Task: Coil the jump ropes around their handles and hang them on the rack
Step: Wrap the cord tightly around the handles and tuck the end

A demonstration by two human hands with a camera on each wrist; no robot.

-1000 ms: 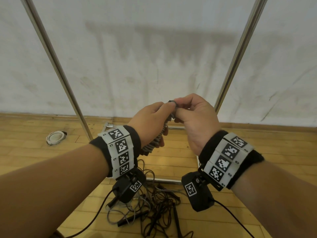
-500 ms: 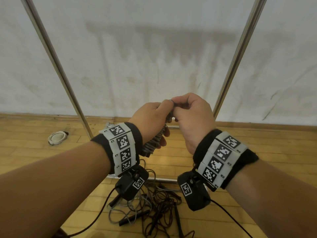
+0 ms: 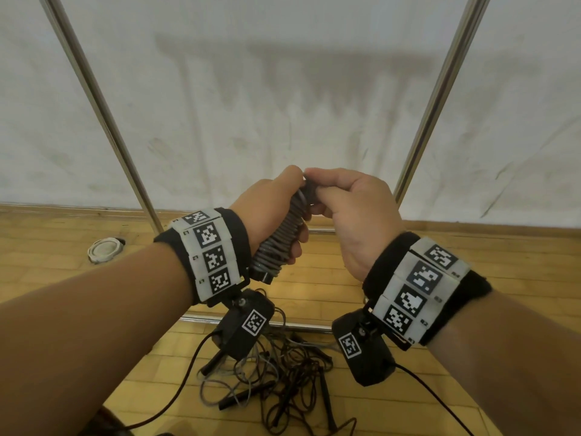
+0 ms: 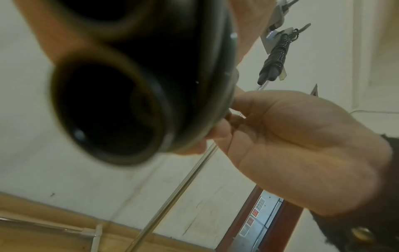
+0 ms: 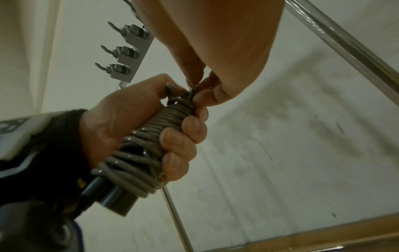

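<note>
Left hand (image 3: 267, 212) wrapped tight round grey coiled jump rope (image 3: 279, 237) on its handles; right hand (image 3: 352, 215) pinched the rope end at the bundle's top.

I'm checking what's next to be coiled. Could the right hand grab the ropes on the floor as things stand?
Probably not yet. The right hand is pinching the rope end atop the coiled bundle that the left hand grips; the floor ropes lie well below both hands.
</note>
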